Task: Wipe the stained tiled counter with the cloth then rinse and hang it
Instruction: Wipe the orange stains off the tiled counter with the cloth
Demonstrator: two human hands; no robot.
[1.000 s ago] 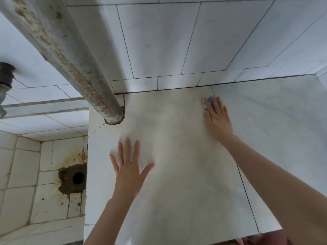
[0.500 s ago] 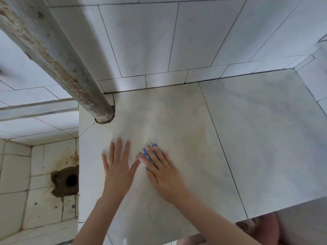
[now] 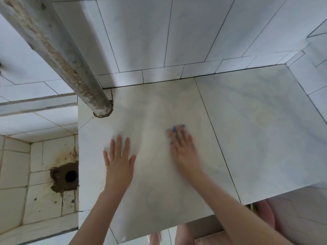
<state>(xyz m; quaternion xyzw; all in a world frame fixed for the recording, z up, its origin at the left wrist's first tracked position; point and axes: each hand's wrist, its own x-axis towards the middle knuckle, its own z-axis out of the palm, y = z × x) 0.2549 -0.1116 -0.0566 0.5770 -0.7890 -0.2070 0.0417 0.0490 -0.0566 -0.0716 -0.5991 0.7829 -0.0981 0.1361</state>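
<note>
Across the left-hand tile of the counter (image 3: 256, 131), the right hand (image 3: 183, 151) is pressing down flat on the blue cloth (image 3: 174, 130). Its fingers are lying straight over the cloth rather than curling round it, so only a fringe of blue is peeking out past the fingertips and along the thumb side. That hand is smearing in the picture, so I'm reading this as a wiping stroke under way. The left hand (image 3: 119, 160) is resting palm-down just beside it, fingers spread, holding nothing and clear of the cloth, and looks to be bracing. A yellowish cast is showing over this tile, so the wiping looks far from finished. The cloth is looking small, thin and soft, light enough to vanish almost wholly under one hand. It is likely sliding easily on glazed tile, and just as likely to bunch or slip out if the pressure eases. Whether it is wet, I cannot tell. Flat palm pressure suits the scrubbing. For rinsing, gathering it into the fist or pinching an edge should serve, since it is going to hang limp. Behind, the rusty pipe (image 3: 70, 64) is meeting the counter at its back corner, an awkward spot for the cloth. Down to the left, a stained drain hole (image 3: 70, 176) is showing.
</note>
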